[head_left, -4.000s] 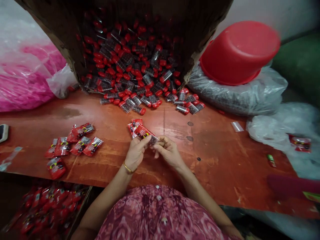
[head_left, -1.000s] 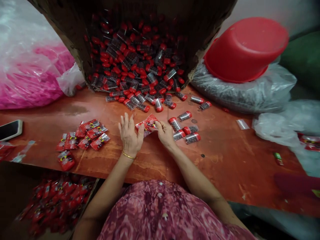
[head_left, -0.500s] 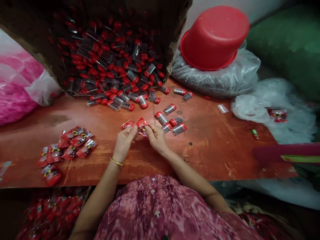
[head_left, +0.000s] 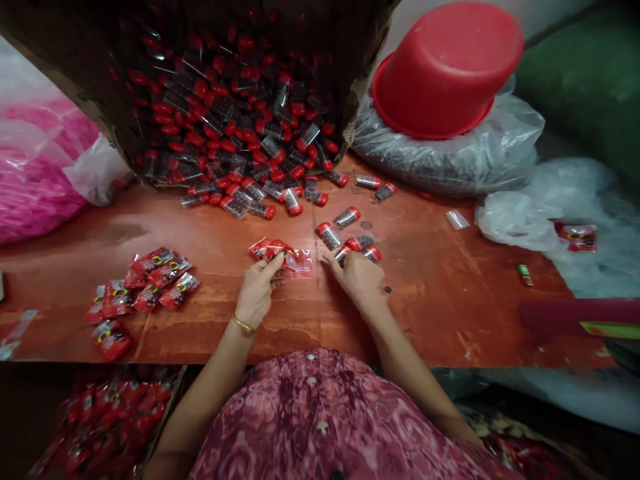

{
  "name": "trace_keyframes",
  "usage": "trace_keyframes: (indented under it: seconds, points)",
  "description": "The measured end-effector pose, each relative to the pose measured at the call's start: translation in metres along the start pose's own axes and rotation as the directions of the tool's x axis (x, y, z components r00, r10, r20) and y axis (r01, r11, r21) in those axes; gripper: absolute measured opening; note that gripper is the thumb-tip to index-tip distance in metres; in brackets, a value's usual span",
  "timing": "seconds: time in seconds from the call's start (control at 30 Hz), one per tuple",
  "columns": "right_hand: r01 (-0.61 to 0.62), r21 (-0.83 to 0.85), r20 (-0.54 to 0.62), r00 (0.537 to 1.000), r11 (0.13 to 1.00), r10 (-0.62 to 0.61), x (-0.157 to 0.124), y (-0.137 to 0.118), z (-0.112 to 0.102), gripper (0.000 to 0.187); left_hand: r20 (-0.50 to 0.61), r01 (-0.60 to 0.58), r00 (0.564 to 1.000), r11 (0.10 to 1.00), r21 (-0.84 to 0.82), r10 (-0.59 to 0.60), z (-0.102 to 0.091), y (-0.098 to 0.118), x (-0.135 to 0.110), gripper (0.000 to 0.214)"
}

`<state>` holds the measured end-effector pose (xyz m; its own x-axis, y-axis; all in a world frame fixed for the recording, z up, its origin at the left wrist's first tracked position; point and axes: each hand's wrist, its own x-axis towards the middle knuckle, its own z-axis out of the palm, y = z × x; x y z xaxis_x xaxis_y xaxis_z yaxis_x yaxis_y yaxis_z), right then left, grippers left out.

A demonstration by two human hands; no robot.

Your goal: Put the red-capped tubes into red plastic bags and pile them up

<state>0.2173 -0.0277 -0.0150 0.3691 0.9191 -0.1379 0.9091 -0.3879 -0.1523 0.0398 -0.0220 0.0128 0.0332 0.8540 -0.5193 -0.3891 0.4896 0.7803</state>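
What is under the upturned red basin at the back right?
The red basin rests upside down on a clear plastic bag of small dark items. Whatever is beneath the basin's bowl is hidden.

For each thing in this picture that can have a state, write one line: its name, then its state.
Cardboard box: tipped on its side, vials spilling out.
Red basin: upside down on a plastic bag.
Left hand: pinching red sachets.
Right hand: reaching onto loose vials.
Filled sachets: piled flat on the table.
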Motion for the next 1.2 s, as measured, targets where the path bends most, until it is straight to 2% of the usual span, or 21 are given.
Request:
trace_keyframes:
  seconds: [0.13,0.23,0.3,0.37,0.4,0.43,0.5,0.53,0.57,0.6,0.67,0.73,0.83,0.9,0.97,1.03,1.13,1.2]
  points:
    - [-0.004,-0.041,-0.016,1.0,0.999,0.004,-0.005,0.017,-0.002,0.052,0.013,0.039,0.999,0.999,-0.014,-0.039,0.003,-0.002,-0.003,0.03]
    - [0.048,-0.025,-0.032,0.998,0.999,-0.049,-0.01,0.029,0.0,0.048,0.023,0.041,0.999,0.999,-0.02,-0.04,0.004,-0.003,-0.004,0.033]
    - [0.08,0.068,-0.059,0.995,0.995,-0.076,-0.012,0.036,0.005,0.041,0.021,0.026,0.999,0.999,-0.021,-0.026,0.004,-0.002,-0.005,0.037]
    - [0.11,0.279,-0.109,0.991,0.954,-0.082,-0.014,0.042,0.009,0.034,-0.001,0.005,1.0,1.0,-0.025,-0.005,0.004,-0.002,-0.005,0.039]
    - [0.132,0.428,-0.132,0.988,0.894,-0.082,-0.016,0.043,0.011,0.032,-0.012,-0.003,1.0,1.0,-0.025,0.003,0.004,-0.001,-0.005,0.04]
    - [0.157,0.583,-0.143,0.986,0.797,-0.09,-0.02,0.044,0.011,0.03,-0.016,-0.008,1.0,1.0,-0.024,0.007,0.004,-0.001,-0.005,0.039]
    - [0.18,0.82,-0.121,0.982,0.543,-0.142,-0.029,0.041,0.006,0.03,-0.01,-0.004,1.0,1.0,-0.017,0.004,0.005,0.001,-0.005,0.037]
    - [0.167,0.885,-0.094,0.978,0.435,-0.184,-0.035,0.039,0.001,0.03,-0.004,0.002,1.0,1.0,-0.013,-0.002,0.005,0.001,-0.006,0.037]
    - [0.146,0.92,-0.063,0.971,0.364,-0.231,-0.041,0.036,-0.004,0.029,0.001,0.008,1.0,1.0,-0.009,-0.008,0.005,0.001,-0.006,0.037]
    - [0.128,0.935,-0.033,0.96,0.331,-0.279,-0.047,0.032,-0.01,0.029,0.002,0.012,1.0,1.0,-0.006,-0.012,0.006,0.001,-0.006,0.038]
    - [0.139,0.936,-0.018,0.937,0.324,-0.348,-0.057,0.025,-0.02,0.026,0.001,0.012,1.0,1.0,0.003,-0.012,0.007,0.0,-0.006,0.038]
    - [0.2,0.916,-0.056,0.922,0.348,-0.382,-0.063,0.02,-0.025,0.022,-0.001,-0.005,1.0,1.0,0.029,0.005,0.007,-0.002,-0.007,0.039]
    - [0.29,0.869,-0.113,0.906,0.402,-0.409,-0.064,0.015,-0.026,0.016,0.006,-0.055,0.999,0.994,0.092,0.054,0.007,-0.006,-0.007,0.04]
    - [0.301,0.855,-0.118,0.906,0.423,-0.407,-0.063,0.014,-0.025,0.015,0.013,-0.103,0.995,0.985,0.135,0.102,0.005,-0.008,-0.008,0.04]
    - [0.26,0.872,-0.094,0.92,0.414,-0.381,-0.062,0.013,-0.024,0.016,0.02,-0.172,0.985,0.967,0.191,0.171,0.004,-0.011,-0.008,0.037]
    - [0.153,0.914,-0.001,0.927,0.375,-0.375,-0.06,0.012,-0.025,0.02,0.037,-0.239,0.971,0.938,0.251,0.237,0.002,-0.012,-0.007,0.033]
    - [-0.066,0.958,0.174,0.909,0.281,-0.38,-0.059,0.009,-0.024,0.029,0.074,-0.301,0.953,0.9,0.315,0.293,0.001,-0.014,-0.008,0.03]
    - [-0.129,0.969,0.196,0.919,0.209,-0.342,-0.057,0.006,-0.023,0.033,0.097,-0.313,0.95,0.896,0.314,0.298,0.001,-0.015,-0.008,0.028]
